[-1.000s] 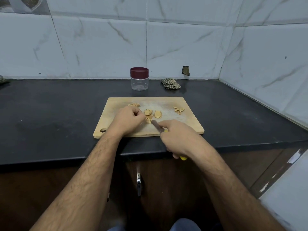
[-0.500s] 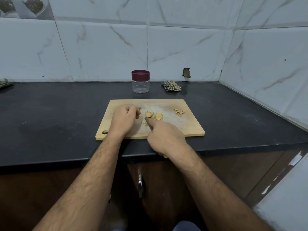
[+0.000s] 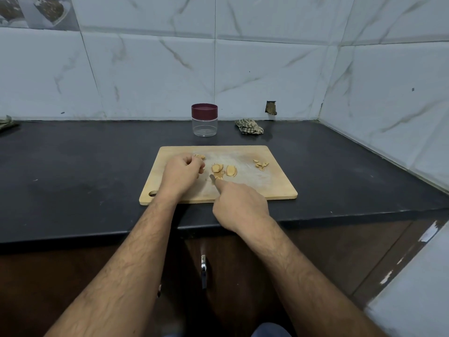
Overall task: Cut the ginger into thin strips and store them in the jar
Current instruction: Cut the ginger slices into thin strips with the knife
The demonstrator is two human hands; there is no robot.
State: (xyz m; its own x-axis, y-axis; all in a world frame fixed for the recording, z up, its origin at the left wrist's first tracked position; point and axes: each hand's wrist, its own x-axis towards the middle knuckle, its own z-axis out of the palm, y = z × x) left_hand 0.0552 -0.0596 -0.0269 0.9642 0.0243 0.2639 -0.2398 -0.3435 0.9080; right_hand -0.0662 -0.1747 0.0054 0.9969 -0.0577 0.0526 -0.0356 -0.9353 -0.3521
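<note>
Right hand point(image 3: 239, 203) grips the knife point(image 3: 213, 180) beside ginger slices point(image 3: 224, 169) on the board point(image 3: 274, 186); left hand point(image 3: 179, 173) rests curled, its grip unclear.

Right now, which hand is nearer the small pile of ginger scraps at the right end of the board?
Right. The right hand with the knife sits nearer the scrap pile; the left hand lies farther away, across the cutting board.
</note>
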